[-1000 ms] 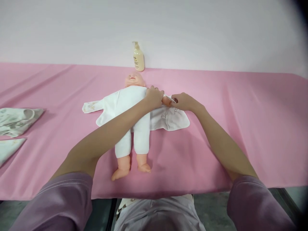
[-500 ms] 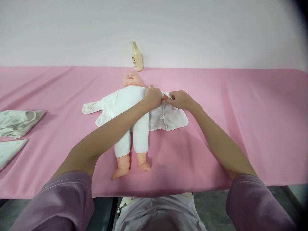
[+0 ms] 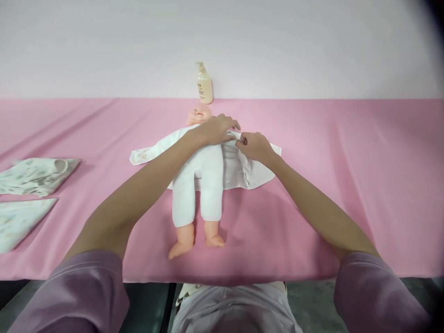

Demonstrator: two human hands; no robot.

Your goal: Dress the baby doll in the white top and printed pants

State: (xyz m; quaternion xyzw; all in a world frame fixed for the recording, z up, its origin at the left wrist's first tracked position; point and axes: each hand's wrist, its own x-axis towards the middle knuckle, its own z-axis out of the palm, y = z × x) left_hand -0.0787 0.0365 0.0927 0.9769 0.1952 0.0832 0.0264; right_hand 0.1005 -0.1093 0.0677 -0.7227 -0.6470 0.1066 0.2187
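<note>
A baby doll (image 3: 211, 199) with a white cloth body lies on its back, head at the far end and bare feet toward me. A white baby shirt (image 3: 258, 173) is spread under it and out to the right; its left-side sleeve (image 3: 141, 156) covers the doll's arm. Over the doll's right-side shoulder, my left hand (image 3: 217, 129) lies with fingers and thumb apart. Close beside it, my right hand (image 3: 257, 147) pinches the shirt's cloth near the other sleeve. The doll's arm there is hidden by my hands and the cloth.
A cream pump bottle (image 3: 205, 88) stands behind the doll's head by the wall. On the left lie a folded patterned garment (image 3: 38, 175) and a folded white cloth (image 3: 24, 222). A pink sheet (image 3: 381, 185) covers the table, whose front edge is close to me.
My left hand has loosened its grip and spread its fingers, moving slightly up. The doll's hand that showed between my hands is now out of sight. The whole view has shifted slightly.
</note>
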